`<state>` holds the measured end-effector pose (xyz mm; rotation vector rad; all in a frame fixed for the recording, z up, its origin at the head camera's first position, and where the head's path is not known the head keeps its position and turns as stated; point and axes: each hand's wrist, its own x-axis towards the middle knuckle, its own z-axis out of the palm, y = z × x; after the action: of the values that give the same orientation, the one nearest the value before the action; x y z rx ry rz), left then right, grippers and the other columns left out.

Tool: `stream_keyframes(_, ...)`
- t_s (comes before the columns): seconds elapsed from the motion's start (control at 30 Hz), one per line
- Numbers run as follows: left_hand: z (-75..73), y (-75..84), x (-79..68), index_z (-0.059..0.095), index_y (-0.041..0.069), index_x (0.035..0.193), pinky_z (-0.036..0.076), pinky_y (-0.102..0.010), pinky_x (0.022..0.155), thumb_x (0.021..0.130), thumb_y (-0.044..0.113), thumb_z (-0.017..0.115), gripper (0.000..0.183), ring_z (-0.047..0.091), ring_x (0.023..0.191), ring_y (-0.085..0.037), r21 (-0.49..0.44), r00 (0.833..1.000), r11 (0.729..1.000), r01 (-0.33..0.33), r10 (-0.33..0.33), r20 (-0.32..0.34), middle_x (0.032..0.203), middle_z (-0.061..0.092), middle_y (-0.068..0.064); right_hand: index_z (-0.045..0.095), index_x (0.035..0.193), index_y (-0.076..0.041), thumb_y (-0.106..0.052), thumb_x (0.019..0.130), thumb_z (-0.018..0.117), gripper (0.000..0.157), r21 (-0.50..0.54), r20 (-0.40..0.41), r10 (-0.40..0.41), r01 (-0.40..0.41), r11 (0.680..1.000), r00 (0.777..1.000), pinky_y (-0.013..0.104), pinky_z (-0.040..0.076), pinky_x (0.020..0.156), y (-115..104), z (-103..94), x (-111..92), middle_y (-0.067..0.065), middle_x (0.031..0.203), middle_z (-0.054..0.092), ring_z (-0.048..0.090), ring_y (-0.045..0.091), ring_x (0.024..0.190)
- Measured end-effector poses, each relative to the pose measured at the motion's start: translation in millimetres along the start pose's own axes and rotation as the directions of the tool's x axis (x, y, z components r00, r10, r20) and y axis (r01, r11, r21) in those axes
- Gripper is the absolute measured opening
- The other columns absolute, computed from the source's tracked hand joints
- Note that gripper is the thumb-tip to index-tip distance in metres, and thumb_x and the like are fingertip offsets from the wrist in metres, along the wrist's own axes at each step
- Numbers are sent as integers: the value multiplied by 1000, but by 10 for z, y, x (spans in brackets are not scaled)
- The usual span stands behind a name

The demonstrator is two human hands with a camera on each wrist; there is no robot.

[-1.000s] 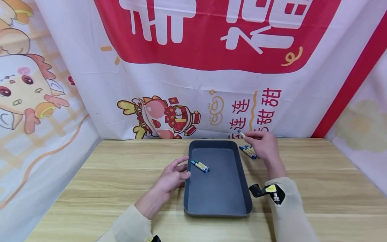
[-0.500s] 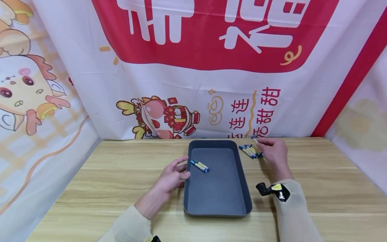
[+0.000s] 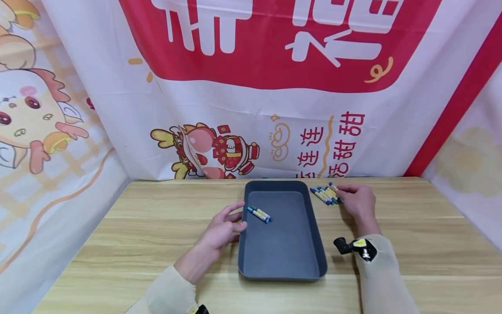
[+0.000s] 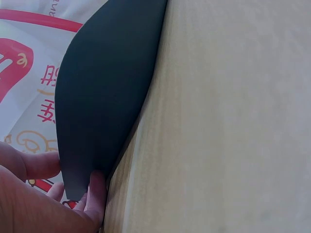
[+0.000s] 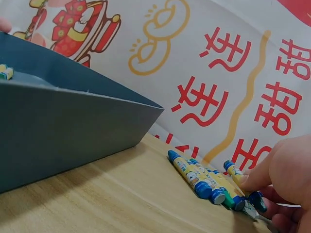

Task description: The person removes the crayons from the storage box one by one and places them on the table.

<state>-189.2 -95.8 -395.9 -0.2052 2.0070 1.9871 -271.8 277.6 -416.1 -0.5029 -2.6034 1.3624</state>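
Observation:
My left hand (image 3: pixel 221 229) holds the left wall of a dark grey rectangular tray (image 3: pixel 280 257), thumb at the rim; in the left wrist view, fingers (image 4: pixel 97 194) touch its outer wall. Two crayons (image 3: pixel 259 215) with blue and yellow wrappers lie side by side inside the tray, near that wall. My right hand (image 3: pixel 360 204) pinches another crayon (image 5: pixel 233 170) between thumb and finger, at the right end of a row of crayons (image 3: pixel 322 196). That row lies on the table beyond the tray's right wall. The right fingers partly hide the pinched crayon and its neighbours.
The tray stands on a light wood-grain table (image 3: pixel 164 222). A white cloth with red and yellow prints (image 3: pixel 251 109) hangs behind the table's back edge, close to the tray's far end and the crayon row.
My right hand has moved right and down with its crayon, from above the row to the row's right end. My left hand and the tray have stayed in place.

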Motion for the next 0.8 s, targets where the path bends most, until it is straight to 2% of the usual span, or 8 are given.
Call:
stream_keyframes(0.43, -12, -1, 2, 49, 22, 159, 52, -53, 112, 101, 0, 61, 63, 63, 135, -34, 4, 1000, 1000, 2, -2, 5, 163, 48, -22, 73, 134, -8, -24, 104, 65, 35, -45, 14, 14, -14, 999, 1000, 58, 40, 117, 30, 10, -9, 23, 143, 66, 53, 44, 140)
stream_keyframes(0.8, -15, -2, 4, 49, 22, 159, 53, -53, 112, 101, 1, 63, 63, 63, 135, -34, 5, 1000, 1000, 4, -4, 3, 163, 48, -22, 75, 131, -9, -25, 104, 66, 33, -77, 3, 19, -19, 997, 1000, 58, 39, 117, 50, 20, 14, 22, 141, 68, 52, 44, 141)
